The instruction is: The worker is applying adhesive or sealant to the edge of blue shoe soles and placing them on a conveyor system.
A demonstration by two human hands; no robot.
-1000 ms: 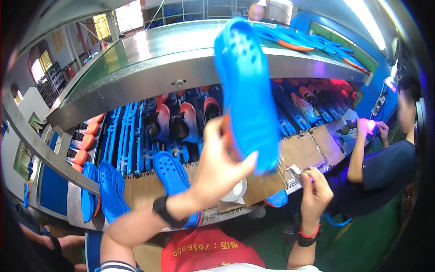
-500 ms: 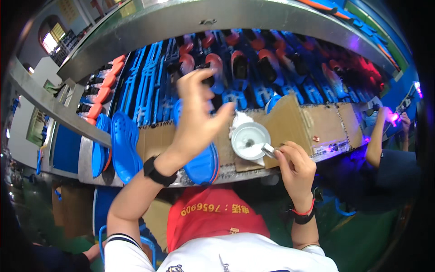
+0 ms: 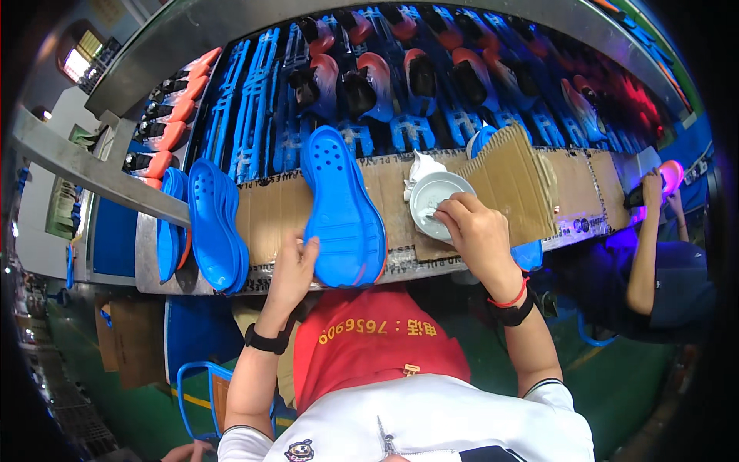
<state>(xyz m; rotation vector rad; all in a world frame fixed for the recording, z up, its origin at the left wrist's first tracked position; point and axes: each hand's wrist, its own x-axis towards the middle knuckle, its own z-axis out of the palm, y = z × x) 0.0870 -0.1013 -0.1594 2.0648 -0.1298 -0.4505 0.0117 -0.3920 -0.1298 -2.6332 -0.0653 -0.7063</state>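
Observation:
A blue shoe sole [image 3: 329, 177] with small holes at one end lies on the cardboard in front of me, an orange edge showing beneath its right side. My left hand [image 3: 291, 269] is beside its lower left edge, thumb and fingers apart and the thumb at the rim; I cannot tell whether it touches. My right hand [image 3: 479, 235] is over a white bowl [image 3: 440, 183] with pale liquid. Its fingers are pinched together and dip inside the rim, around a small silvery tool that they mostly hide. A crumpled white cloth [image 3: 423, 165] sits against the bowl.
More blue soles [image 3: 215, 227] stand at the left by a metal bar [image 3: 96, 165]. A cardboard flap [image 3: 512, 189] rises right of the bowl. Beyond runs a rack of coral-and-white shoes [image 3: 375, 85] on blue supports. At the far right another person's arm [image 3: 645, 231] holds a shoe.
My left hand has come down from above the bench to the sole's edge. My right hand has moved from the bowl's right side to over it. The view has shifted.

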